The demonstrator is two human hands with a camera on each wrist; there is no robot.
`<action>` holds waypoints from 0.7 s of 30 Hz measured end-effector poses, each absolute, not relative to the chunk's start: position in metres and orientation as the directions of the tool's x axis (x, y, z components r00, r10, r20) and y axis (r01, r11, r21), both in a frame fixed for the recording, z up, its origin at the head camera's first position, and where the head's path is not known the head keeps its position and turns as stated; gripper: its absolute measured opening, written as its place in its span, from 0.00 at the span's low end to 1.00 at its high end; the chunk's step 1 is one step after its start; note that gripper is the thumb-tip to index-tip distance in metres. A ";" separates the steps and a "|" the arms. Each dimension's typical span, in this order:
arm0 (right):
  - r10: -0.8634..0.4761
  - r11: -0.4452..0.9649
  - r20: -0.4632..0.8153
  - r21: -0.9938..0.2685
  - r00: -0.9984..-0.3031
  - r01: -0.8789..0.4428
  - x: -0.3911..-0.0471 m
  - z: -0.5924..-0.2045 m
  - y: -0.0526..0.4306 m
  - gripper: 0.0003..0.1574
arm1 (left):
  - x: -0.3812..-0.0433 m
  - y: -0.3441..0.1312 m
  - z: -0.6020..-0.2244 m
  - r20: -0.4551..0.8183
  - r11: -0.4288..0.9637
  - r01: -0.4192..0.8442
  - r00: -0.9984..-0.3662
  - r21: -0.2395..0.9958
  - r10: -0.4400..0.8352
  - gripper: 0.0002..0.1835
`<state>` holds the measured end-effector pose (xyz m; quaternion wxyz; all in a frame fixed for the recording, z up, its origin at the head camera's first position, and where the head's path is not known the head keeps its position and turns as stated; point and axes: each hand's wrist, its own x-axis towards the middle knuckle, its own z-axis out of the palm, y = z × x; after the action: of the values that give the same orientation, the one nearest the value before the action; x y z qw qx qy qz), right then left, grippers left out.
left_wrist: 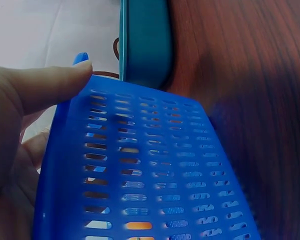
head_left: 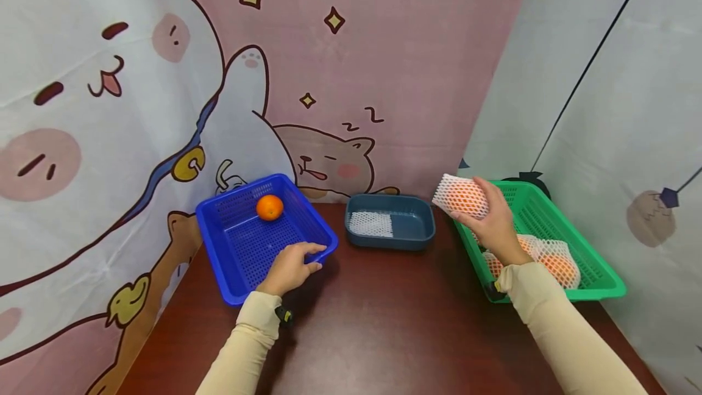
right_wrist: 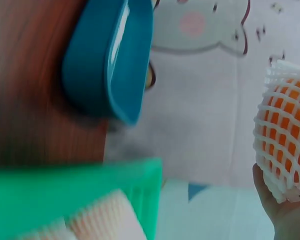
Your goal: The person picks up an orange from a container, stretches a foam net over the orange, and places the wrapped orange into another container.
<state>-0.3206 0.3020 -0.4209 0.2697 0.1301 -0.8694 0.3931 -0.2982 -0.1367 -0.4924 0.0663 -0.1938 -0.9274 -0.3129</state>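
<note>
My left hand grips the right rim of a blue basket; the left wrist view shows the thumb on one side of its slotted wall and fingers on the other. One bare orange lies in that basket near its back. My right hand holds an orange in a white foam net, raised over the back left of a green basket. More net-wrapped oranges rest in the green basket, partly hidden by my right wrist.
Between the baskets, a dark blue-grey tray stands against the back curtain, with white foam netting flat in its left part. The brown table carries them all. A cartoon-printed curtain encloses the back and sides.
</note>
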 end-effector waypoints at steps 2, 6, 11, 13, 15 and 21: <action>0.005 0.675 0.550 -0.617 -0.835 -0.403 -0.329 -0.420 0.314 0.55 | -0.298 -0.137 -0.493 0.244 0.731 0.401 -0.916 0.552 0.318 0.20; 0.049 0.699 0.465 -0.648 -0.884 -0.301 -0.346 -0.423 0.340 0.56 | -0.298 -0.137 -0.493 0.257 0.731 0.400 -0.916 0.552 0.307 0.20; 0.098 0.727 0.378 -0.659 -0.920 -0.194 -0.365 -0.435 0.378 0.57 | -0.300 -0.136 -0.493 0.284 0.731 0.427 -0.904 0.532 0.321 0.20; 0.116 0.731 0.348 -0.664 -0.930 -0.157 -0.371 -0.442 0.392 0.59 | -0.300 -0.135 -0.494 0.286 0.733 0.430 -0.902 0.527 0.323 0.20; 0.136 0.734 0.311 -0.669 -0.941 -0.116 -0.376 -0.450 0.405 0.60 | -0.300 -0.135 -0.494 0.285 0.735 0.426 -0.904 0.527 0.319 0.20; 0.216 0.729 0.190 -0.684 -0.958 0.029 -0.378 -0.468 0.433 0.62 | -0.297 -0.136 -0.494 0.279 0.739 0.407 -0.912 0.537 0.300 0.20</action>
<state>-0.3782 0.4325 -0.4683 0.1295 -0.0664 -0.9208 0.3619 -0.2969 -0.1364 -0.4942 0.0871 -0.1906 -0.9284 -0.3070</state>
